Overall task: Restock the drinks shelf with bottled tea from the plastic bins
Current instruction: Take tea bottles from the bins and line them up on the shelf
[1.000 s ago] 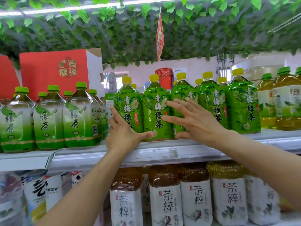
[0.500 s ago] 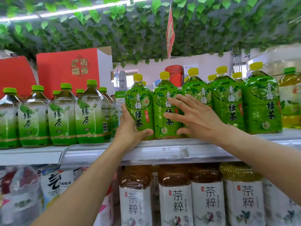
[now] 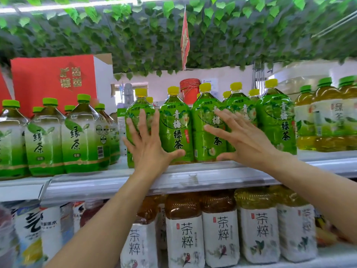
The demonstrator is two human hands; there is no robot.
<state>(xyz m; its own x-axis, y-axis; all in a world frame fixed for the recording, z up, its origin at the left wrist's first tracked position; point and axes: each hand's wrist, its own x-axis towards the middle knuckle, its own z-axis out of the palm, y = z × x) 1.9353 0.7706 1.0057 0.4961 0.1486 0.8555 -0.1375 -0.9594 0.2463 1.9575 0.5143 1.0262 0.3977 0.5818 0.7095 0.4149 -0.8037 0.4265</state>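
Observation:
Several bright green plum green tea bottles with yellow caps stand in a row on the top shelf. My left hand lies flat with spread fingers on the leftmost bottle, its thumb reaching across the base of the second bottle. My right hand is spread flat against the third bottle and the fourth bottle beside it. Neither hand grips anything. A fifth bottle stands free to the right.
Left of the row stand green-capped green tea bottles, with a red box behind. Yellow tea bottles fill the right end. The lower shelf holds white-labelled brown tea bottles. Artificial vines hang overhead. No plastic bin is in view.
My left hand has come off the leftmost bottle's side and now lies flat on its front, fingers spread. My right hand stays spread over the bottles.

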